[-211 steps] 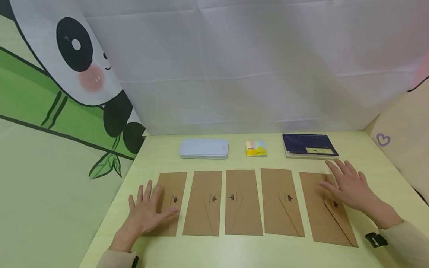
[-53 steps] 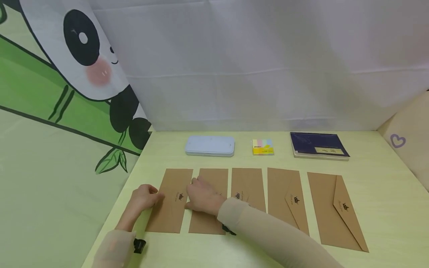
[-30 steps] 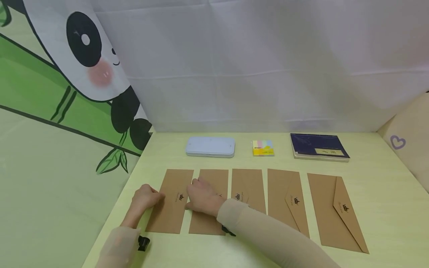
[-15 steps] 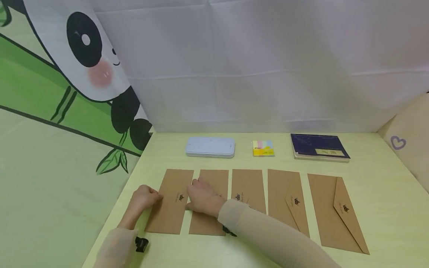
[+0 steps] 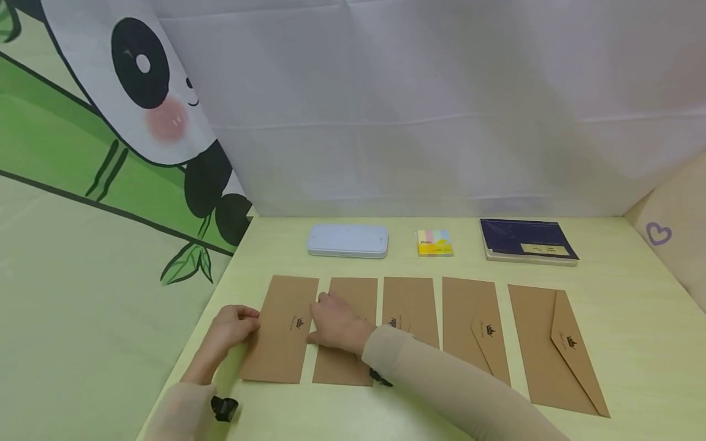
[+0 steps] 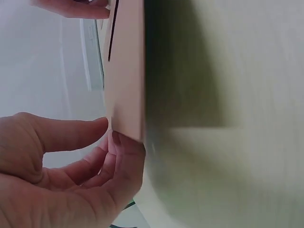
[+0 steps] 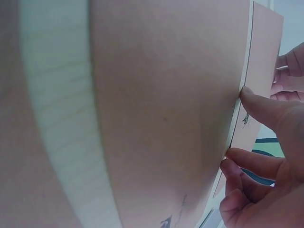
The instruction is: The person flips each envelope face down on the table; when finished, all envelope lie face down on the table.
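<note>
Several brown paper envelopes stand in a row on the pale table. My left hand [image 5: 228, 327] pinches the outer edge of the leftmost envelope [image 5: 278, 337]; in the left wrist view that edge is raised, casting a shadow, with the thumb [image 6: 76, 135] on one face and fingers behind. My right hand [image 5: 339, 324] reaches over the second envelope [image 5: 343, 367]. In the right wrist view its extended thumb [image 7: 261, 107] and forefinger [image 7: 256, 162] touch down, spread apart, along the gap by the leftmost envelope's inner edge. Small crown prints mark the envelopes.
Behind the row lie a pale blue flat case [image 5: 347, 241], a pack of sticky notes [image 5: 434, 243] and a dark blue book [image 5: 526, 239]. Three envelopes continue rightward: a third [image 5: 408, 294], a fourth [image 5: 469, 324] and the rightmost [image 5: 535, 349]. My right sleeve crosses over some.
From lying spread over the outermost envelopes, both hands have come to the leftmost one. Since half a second ago the left hand has shifted slightly left, and the envelope's left edge has risen.
</note>
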A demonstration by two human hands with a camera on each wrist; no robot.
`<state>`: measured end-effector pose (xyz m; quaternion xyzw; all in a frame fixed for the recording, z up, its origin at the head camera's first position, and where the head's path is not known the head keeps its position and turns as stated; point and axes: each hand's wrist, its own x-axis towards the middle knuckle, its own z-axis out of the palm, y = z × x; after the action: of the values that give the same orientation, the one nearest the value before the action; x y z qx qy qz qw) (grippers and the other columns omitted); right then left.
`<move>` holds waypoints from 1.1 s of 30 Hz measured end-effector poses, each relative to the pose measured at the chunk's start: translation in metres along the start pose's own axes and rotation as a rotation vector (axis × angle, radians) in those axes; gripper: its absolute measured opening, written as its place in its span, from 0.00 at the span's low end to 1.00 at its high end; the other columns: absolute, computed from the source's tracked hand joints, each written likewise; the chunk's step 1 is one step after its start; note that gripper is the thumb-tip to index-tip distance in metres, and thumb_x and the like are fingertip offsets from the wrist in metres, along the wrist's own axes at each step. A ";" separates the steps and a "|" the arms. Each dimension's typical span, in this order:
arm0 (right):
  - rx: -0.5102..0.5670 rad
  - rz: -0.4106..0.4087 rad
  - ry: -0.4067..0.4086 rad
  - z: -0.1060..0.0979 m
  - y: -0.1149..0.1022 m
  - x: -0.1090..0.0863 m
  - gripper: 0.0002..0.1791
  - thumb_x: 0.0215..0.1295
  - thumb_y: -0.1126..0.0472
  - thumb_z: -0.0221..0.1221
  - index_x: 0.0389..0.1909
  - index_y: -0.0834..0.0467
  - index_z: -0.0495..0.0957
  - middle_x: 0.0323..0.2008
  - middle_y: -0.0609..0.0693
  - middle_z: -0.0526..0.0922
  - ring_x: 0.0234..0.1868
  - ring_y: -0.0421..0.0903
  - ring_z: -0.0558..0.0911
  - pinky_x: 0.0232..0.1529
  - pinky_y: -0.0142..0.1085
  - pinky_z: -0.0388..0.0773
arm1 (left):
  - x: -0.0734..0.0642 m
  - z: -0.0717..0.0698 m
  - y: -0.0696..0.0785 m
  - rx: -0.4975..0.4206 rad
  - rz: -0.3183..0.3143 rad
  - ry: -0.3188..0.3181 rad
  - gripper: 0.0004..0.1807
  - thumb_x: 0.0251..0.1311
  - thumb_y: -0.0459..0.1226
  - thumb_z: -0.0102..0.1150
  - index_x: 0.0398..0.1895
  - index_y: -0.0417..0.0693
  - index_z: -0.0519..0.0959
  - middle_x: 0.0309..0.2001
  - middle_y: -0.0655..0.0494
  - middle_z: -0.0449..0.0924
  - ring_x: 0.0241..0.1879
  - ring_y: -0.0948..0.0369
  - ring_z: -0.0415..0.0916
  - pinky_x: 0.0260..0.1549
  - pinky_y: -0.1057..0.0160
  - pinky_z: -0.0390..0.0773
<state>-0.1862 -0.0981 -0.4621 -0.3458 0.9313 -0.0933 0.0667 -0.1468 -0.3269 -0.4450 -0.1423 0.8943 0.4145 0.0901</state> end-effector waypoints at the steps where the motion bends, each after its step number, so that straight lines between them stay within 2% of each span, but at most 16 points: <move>1: -0.006 -0.002 0.001 0.000 0.000 0.000 0.26 0.51 0.37 0.67 0.37 0.56 0.80 0.32 0.48 0.73 0.36 0.46 0.70 0.38 0.35 0.71 | 0.000 -0.001 0.000 -0.025 0.006 -0.007 0.12 0.59 0.28 0.55 0.44 0.25 0.75 0.35 0.44 0.77 0.33 0.56 0.75 0.30 0.59 0.77; 5: -0.034 -0.009 0.003 0.002 0.000 0.000 0.28 0.52 0.36 0.66 0.40 0.56 0.80 0.36 0.50 0.74 0.38 0.46 0.71 0.40 0.35 0.71 | -0.003 -0.004 0.001 -0.118 0.049 -0.044 0.14 0.60 0.26 0.53 0.47 0.21 0.73 0.37 0.42 0.78 0.34 0.56 0.77 0.32 0.58 0.79; 8: -0.058 -0.022 0.006 0.003 -0.001 -0.001 0.28 0.53 0.36 0.65 0.42 0.56 0.81 0.39 0.50 0.75 0.40 0.46 0.71 0.42 0.35 0.70 | -0.005 -0.007 0.002 -0.191 0.050 -0.076 0.16 0.62 0.25 0.52 0.50 0.20 0.71 0.37 0.42 0.79 0.33 0.57 0.78 0.32 0.58 0.80; 15: -0.057 -0.067 0.020 -0.001 -0.003 -0.004 0.17 0.55 0.41 0.65 0.30 0.51 0.78 0.33 0.44 0.76 0.36 0.44 0.72 0.39 0.35 0.70 | -0.007 -0.009 0.009 -0.276 0.050 -0.118 0.19 0.62 0.23 0.51 0.56 0.20 0.67 0.39 0.42 0.79 0.33 0.58 0.79 0.32 0.59 0.80; 18: -0.035 -0.075 0.031 -0.002 -0.005 -0.005 0.17 0.56 0.43 0.66 0.36 0.51 0.78 0.34 0.43 0.76 0.39 0.44 0.74 0.41 0.35 0.71 | -0.009 -0.009 0.015 -0.282 0.062 -0.125 0.20 0.62 0.22 0.50 0.56 0.19 0.66 0.39 0.41 0.79 0.33 0.58 0.79 0.32 0.58 0.80; 21: 0.000 -0.075 0.030 -0.003 -0.007 -0.006 0.21 0.56 0.44 0.66 0.45 0.51 0.77 0.37 0.43 0.76 0.42 0.43 0.75 0.43 0.35 0.72 | -0.010 -0.009 0.019 -0.286 0.057 -0.122 0.20 0.61 0.22 0.51 0.56 0.20 0.67 0.39 0.41 0.79 0.33 0.56 0.80 0.32 0.57 0.80; 25: 0.042 -0.076 0.011 -0.005 -0.010 -0.006 0.24 0.56 0.45 0.67 0.50 0.51 0.74 0.40 0.43 0.75 0.39 0.42 0.76 0.41 0.33 0.72 | -0.012 -0.008 0.023 -0.298 0.059 -0.131 0.20 0.62 0.23 0.51 0.57 0.23 0.68 0.40 0.42 0.79 0.35 0.54 0.80 0.34 0.56 0.80; 29: 0.079 -0.066 -0.004 -0.006 -0.011 -0.006 0.30 0.56 0.46 0.67 0.56 0.52 0.71 0.47 0.45 0.75 0.39 0.42 0.76 0.41 0.34 0.73 | -0.012 -0.008 0.023 -0.343 0.080 -0.172 0.22 0.64 0.25 0.50 0.60 0.25 0.66 0.42 0.40 0.80 0.38 0.53 0.80 0.38 0.55 0.79; 33: 0.091 -0.072 -0.004 -0.006 -0.010 -0.006 0.35 0.57 0.47 0.67 0.63 0.53 0.67 0.53 0.48 0.74 0.46 0.43 0.76 0.47 0.33 0.72 | -0.012 -0.010 0.022 -0.395 0.083 -0.235 0.24 0.67 0.31 0.50 0.64 0.28 0.63 0.46 0.40 0.80 0.42 0.52 0.79 0.41 0.54 0.78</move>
<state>-0.1769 -0.1005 -0.4533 -0.3759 0.9128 -0.1373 0.0810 -0.1432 -0.3188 -0.4200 -0.0712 0.7843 0.5985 0.1468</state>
